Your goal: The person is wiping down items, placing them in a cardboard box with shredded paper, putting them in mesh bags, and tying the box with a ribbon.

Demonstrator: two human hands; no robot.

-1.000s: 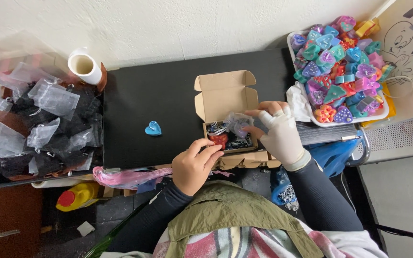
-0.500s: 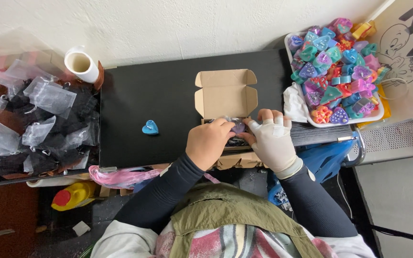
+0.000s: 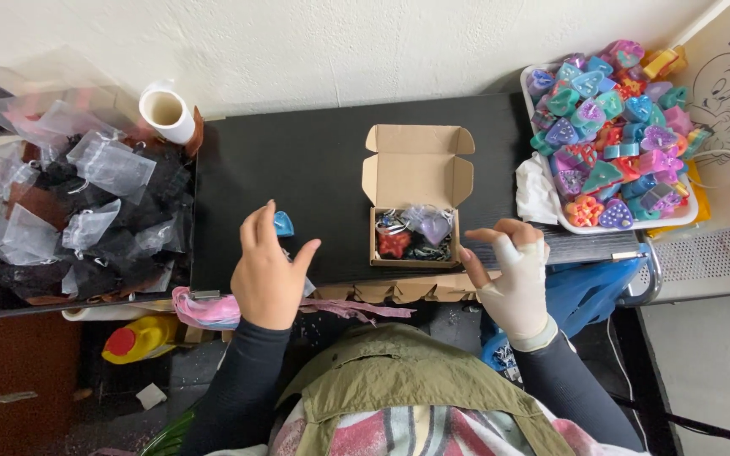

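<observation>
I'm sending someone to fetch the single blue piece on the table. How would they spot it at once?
Start at the black tabletop, left of the open cardboard box. The small blue heart-shaped piece lies there at the fingertips of the left hand. It lies alone on the bare black surface, unlike the heaped pieces in the white tray at the right.

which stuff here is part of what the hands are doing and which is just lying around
In hand:
left hand reaching the blue heart
right hand, empty
open cardboard box

Lying about:
tray of coloured pieces
mesh bags
paper roll
yellow bottle
</observation>
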